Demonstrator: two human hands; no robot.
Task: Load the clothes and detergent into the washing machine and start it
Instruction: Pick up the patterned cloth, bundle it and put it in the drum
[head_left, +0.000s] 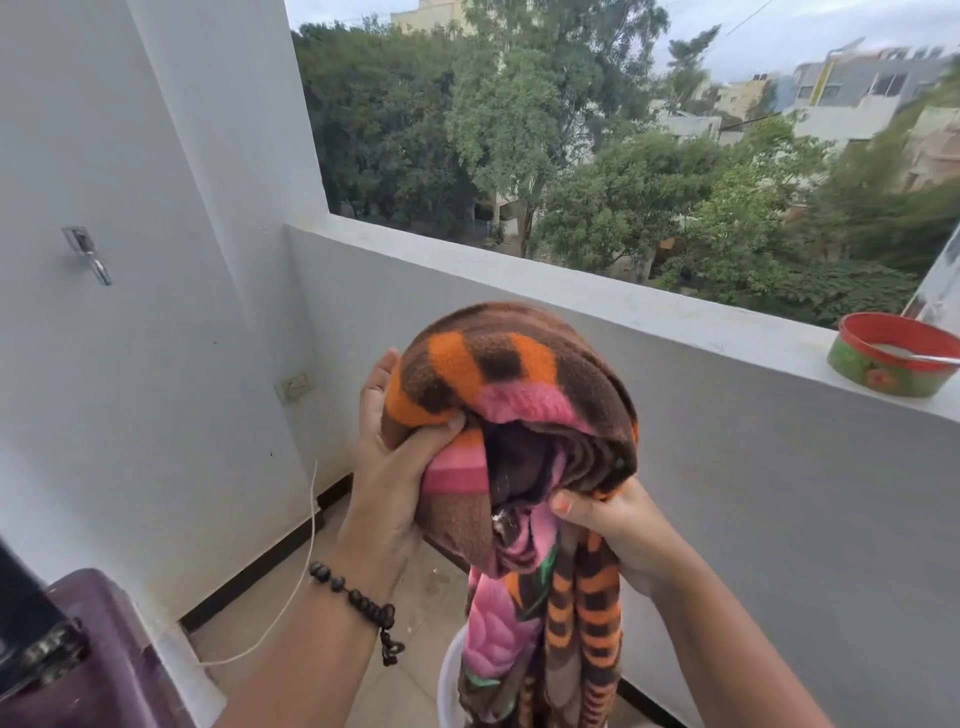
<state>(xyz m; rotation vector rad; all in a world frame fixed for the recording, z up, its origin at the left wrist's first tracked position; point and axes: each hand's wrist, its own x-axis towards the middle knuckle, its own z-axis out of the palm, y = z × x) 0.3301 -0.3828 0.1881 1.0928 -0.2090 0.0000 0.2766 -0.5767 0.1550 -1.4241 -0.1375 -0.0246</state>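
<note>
A thick fleece blanket (524, 395) in brown, orange and pink is bunched up in front of me at chest height, its lower end hanging down into a white bucket (451, 680) on the floor. My left hand (395, 467), with a dark bead bracelet on the wrist, grips the blanket's left side, thumb pressed into the fabric. My right hand (618, 525) grips a fold on the lower right. A purple corner of the washing machine (98, 654) shows at the bottom left. A round red and green tin (891, 361) holding white powder and a spoon sits on the balcony ledge at right.
The white balcony parapet (571, 312) runs across behind the blanket, with trees and buildings beyond. A white wall at left carries a metal hook (88, 254) and a switch (293, 387). A thin white cord (306, 561) hangs down to the tiled floor.
</note>
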